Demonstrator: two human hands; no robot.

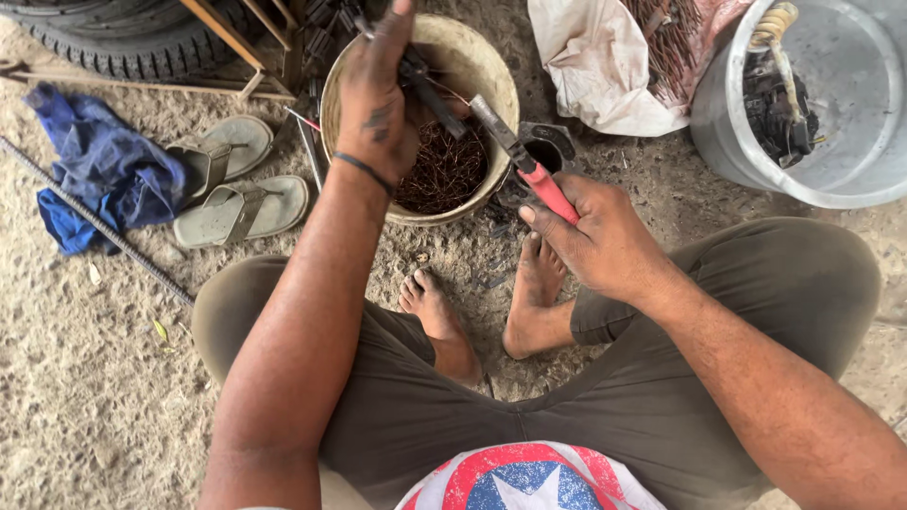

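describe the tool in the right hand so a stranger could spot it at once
Start at the round tan basin of rusty wire scraps in front of the seated person. Just right of it, the right hand grips a tool. Its red handle and grey metal head set it apart.

A crumpled white sack [595, 71] lies open on the ground just right of the round bowl [491, 85], between it and the grey bucket [841, 161]. It is soft, creased and stained, and holds a heap of rusty brown metal bits. No labels, signs or screens show.
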